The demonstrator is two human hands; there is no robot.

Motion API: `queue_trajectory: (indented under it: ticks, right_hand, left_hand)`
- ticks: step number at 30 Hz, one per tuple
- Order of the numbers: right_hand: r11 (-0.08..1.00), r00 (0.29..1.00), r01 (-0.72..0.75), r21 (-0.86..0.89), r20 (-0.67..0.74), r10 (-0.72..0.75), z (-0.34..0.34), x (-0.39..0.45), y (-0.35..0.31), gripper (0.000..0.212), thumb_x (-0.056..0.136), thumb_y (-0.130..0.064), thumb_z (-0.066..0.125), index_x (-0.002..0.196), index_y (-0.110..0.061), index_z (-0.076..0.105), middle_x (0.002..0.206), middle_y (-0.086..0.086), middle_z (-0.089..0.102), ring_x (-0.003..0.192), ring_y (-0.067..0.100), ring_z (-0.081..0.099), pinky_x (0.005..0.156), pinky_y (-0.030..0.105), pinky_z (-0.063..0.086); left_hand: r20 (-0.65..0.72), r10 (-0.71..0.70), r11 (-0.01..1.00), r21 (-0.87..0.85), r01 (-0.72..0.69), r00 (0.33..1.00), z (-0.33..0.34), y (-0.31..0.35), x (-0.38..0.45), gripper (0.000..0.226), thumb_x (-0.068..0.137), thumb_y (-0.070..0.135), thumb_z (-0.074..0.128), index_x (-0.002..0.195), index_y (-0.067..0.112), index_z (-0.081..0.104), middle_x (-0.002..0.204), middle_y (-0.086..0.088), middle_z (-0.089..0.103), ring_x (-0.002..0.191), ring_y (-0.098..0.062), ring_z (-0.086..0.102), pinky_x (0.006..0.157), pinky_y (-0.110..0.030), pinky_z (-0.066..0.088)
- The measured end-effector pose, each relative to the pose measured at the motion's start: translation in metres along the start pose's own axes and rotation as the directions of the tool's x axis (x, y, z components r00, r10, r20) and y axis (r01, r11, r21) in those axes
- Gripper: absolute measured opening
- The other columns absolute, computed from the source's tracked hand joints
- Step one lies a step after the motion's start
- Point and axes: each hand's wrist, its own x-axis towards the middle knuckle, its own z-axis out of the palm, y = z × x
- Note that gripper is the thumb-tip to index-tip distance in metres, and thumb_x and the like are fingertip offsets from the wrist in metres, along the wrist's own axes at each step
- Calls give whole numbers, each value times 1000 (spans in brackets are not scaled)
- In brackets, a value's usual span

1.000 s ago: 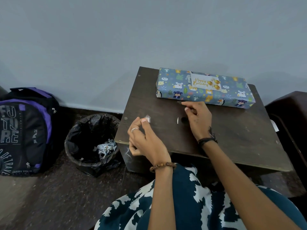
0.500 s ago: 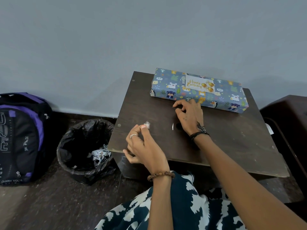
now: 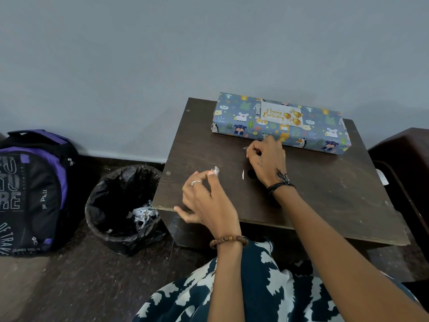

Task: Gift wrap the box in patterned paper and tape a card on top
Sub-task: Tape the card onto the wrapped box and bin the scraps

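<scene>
The box [image 3: 308, 133], wrapped in blue animal-print paper, lies along the far edge of the dark wooden table [image 3: 325, 196]. A white "Happy Birthday" card [image 3: 281, 115] with gold balloons sits on its top. My left hand [image 3: 206, 198] hovers over the table's near left corner and pinches a small crumpled scrap of clear tape [image 3: 216, 170] between thumb and fingertips. My right hand [image 3: 267, 159] rests on the table just in front of the box, fingers curled and pinching a tiny scrap. A small white sliver [image 3: 243, 175] lies on the table by the right wrist.
A bin with a black liner [image 3: 125, 205] stands on the floor left of the table, with paper scraps inside. A black and purple backpack [image 3: 34, 194] leans against the wall at far left. Dark furniture [image 3: 404, 163] stands to the right.
My right hand has curled up and pulled slightly toward the box's front edge, picking at a scrap. My left hand keeps its pinch on the tape scrap. The view has drifted left.
</scene>
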Motion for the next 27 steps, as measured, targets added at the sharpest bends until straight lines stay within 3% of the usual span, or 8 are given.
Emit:
queue_trajectory:
  ticks: [4,7,11,18,22,27]
  right_hand:
    - [995,999,17,100,-31,-14,1,-1,4,10,83,-9,56,78,-13,64,85,0,46,86,19,44,78,35,38]
    - [989,997,57,137,-51,-50,2,-2,5,18,82,-16,63,97,-23,69,87,-2,47,87,16,46,83,40,44]
    - [988,996,60,145,-71,-50,2,-1,5,10,85,-20,65,93,-18,72,86,0,44,89,20,47,83,42,43]
    - [986,995,85,-142,-43,-92,6,-3,4,21,98,-18,42,104,-10,60,107,10,50,102,27,44,82,36,34]
    - [995,994,57,85,-97,-48,6,1,9,17,93,-4,46,98,-10,61,100,7,55,98,27,49,83,36,38]
    - [993,992,109,54,-77,-104,4,1,10,11,89,-14,59,96,-17,67,91,-1,45,94,22,48,81,36,41]
  left_hand:
    - [36,42,994,100,-45,998,4,-5,0,13,92,31,50,82,25,56,127,13,46,135,-7,23,111,-43,-15]
    - [52,68,988,133,-75,996,5,-8,1,15,92,33,51,85,24,61,132,13,44,137,-6,20,110,-45,-16]
    - [67,87,983,156,-97,994,6,-9,2,16,90,37,54,85,24,63,133,16,44,137,-5,18,109,-47,-16]
    - [114,85,983,153,-102,990,6,-9,1,12,88,39,56,84,29,62,135,17,44,140,-4,12,108,-49,-18]
    - [115,73,985,148,-90,991,5,-8,2,11,88,39,56,81,31,59,133,17,45,140,-4,13,108,-49,-18]
    - [119,65,987,141,-81,991,6,-7,2,11,88,39,57,83,31,61,132,19,46,140,-4,12,108,-48,-19]
